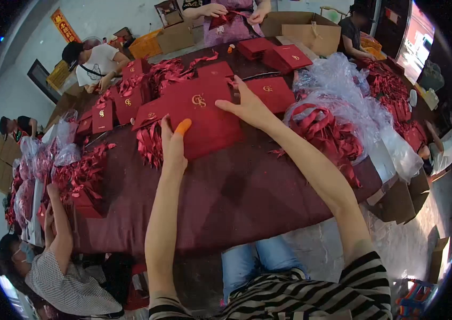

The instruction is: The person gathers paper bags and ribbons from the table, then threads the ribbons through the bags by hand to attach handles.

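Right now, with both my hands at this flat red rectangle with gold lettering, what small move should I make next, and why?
Perhaps close your right hand gently on the flat red rectangle: its thumb and forefinger look spread apart near the upper right corner, while your left hand, wearing an orange thumb cover, grips the left edge.

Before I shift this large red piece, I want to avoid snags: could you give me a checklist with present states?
1. Left hand holding the large red piece: ok, at its left edge.
2. Right hand gripping firmly: cannot tell; its thumb overlaps the front.
3. Gold logo facing you: ok.
4. Orange cover on the left thumb: ok.
5. Loose ribbons well away: not ok, they lie close by the left hand.
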The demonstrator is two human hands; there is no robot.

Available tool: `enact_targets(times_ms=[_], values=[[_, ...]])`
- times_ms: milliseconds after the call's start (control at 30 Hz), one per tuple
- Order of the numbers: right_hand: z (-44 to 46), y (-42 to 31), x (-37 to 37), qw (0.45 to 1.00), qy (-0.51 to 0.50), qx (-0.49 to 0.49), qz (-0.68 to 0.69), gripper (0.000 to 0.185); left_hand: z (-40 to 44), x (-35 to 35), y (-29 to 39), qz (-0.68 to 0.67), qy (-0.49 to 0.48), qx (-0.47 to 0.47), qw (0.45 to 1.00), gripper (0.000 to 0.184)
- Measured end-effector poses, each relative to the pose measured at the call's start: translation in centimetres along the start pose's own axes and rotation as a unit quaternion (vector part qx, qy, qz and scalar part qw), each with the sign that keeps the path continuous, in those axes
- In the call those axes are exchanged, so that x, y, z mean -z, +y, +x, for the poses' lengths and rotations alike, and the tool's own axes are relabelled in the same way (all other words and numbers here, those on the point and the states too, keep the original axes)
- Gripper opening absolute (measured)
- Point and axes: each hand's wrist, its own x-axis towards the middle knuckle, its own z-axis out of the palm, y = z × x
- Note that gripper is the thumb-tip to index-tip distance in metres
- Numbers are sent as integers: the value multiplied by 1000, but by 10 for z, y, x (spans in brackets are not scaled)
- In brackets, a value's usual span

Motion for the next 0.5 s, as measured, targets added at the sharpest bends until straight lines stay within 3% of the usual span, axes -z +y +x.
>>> enact_targets(times_ms=[67,100,200,267,300,333,500], values=[[-23,-15,3,956,-131,-139,225,89,-35,16,3,-12,-31,-22,999,57],[-36,-15,2,925,-187,-168,286,85,-54,23,5,6,-33,-34,999,59],[-92,-17,-8,919,-200,-81,330,76,-91,54,-12,100,-84,-79,988,70],[-124,23,-34,946,-203,-60,245,81,-111,65,-18,182,-121,-32,975,78],[-135,20,-31,927,-255,-83,262,98,-119,71,-23,202,-153,-21,967,80],[-142,15,-32,927,-258,-81,261,98,-125,74,-26,221,-167,0,961,86],[-152,1,-39,922,-201,-25,329,93,-119,70,-44,135,-105,32,985,85]])
